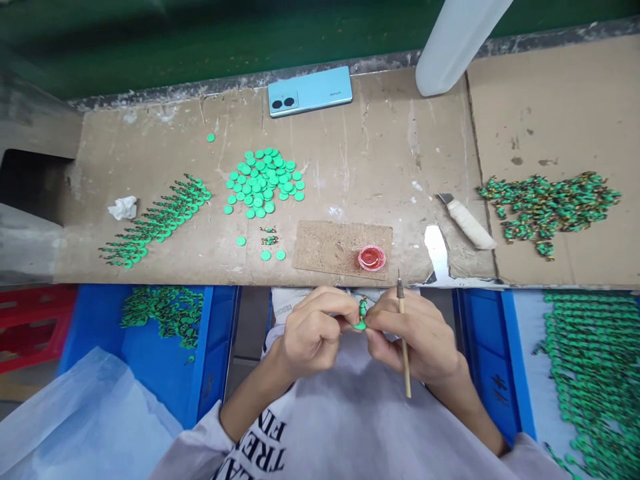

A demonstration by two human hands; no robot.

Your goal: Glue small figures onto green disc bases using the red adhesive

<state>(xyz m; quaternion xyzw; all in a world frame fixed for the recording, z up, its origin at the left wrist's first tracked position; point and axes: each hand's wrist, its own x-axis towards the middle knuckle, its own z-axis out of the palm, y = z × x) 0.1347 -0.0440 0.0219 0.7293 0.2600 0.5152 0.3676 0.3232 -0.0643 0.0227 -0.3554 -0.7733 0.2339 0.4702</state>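
Observation:
Between my fingertips, just off the table's front edge, is a small green figure [363, 311] upright on a round green base. My left hand [317, 330] pinches it from the left. My right hand [417, 333] holds it from the right and also carries a thin wooden-handled tool [405, 360] between its fingers, metal tip pointing up. On the table, a small cup of red liquid [371, 258] sits on a cardboard piece [320, 247]. Green discs [257, 183] lie in a loose pile, with several small figures [269, 240] and two discs nearer the front edge.
A blue phone [320, 92] lies at the back. Rows of based figures [165, 217] and crumpled tissue [123, 208] are left; a wrapped blade [470, 223] and heaped figures [555, 200] are right. Blue bins [215, 353] with more figures flank my lap. A white tube [450, 50] overhangs the table.

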